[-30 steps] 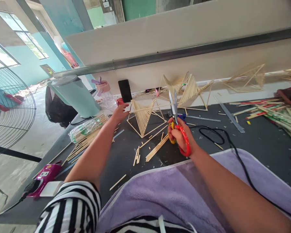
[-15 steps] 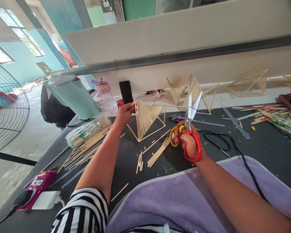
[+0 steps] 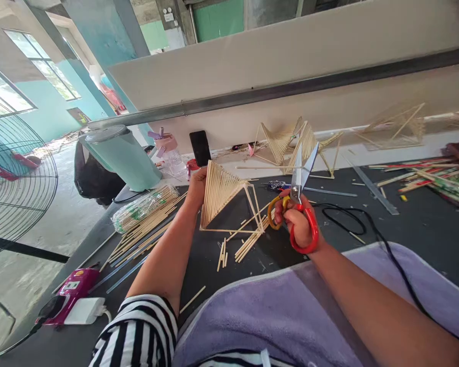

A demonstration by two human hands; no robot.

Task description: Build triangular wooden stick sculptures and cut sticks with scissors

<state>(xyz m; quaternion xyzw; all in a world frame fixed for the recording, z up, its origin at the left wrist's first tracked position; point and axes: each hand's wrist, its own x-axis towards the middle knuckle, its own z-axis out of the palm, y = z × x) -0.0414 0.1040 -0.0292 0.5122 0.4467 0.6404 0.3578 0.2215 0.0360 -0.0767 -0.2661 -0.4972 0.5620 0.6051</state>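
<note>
My left hand point(image 3: 198, 184) grips the back left edge of a stick model point(image 3: 222, 191), a frame with a fanned, twisted surface of thin wooden sticks. Some of its fingers are hidden behind the model. In my right hand point(image 3: 297, 224) are scissors point(image 3: 299, 186) with one red and one yellow handle; their blades are parted and point up and away. One long stick reaches from the model's side toward the blades; whether it touches them I cannot tell. Below the model lie cut stick pieces point(image 3: 248, 245) and several shorter bits point(image 3: 222, 255).
More stick models point(image 3: 285, 140) stand at the back by the board. At left are a teal jug point(image 3: 124, 158), a bottle point(image 3: 170, 155), a phone point(image 3: 200, 148), bagged sticks point(image 3: 145, 209) and a purple power strip point(image 3: 74, 293). A black cable point(image 3: 371, 229) and stick pile point(image 3: 436, 178) lie right.
My left hand has turned the stick model, so its open frame corner now swings nearer to me, over the cut sticks. The scissors stay parted in my right hand. The view has shifted slightly.
</note>
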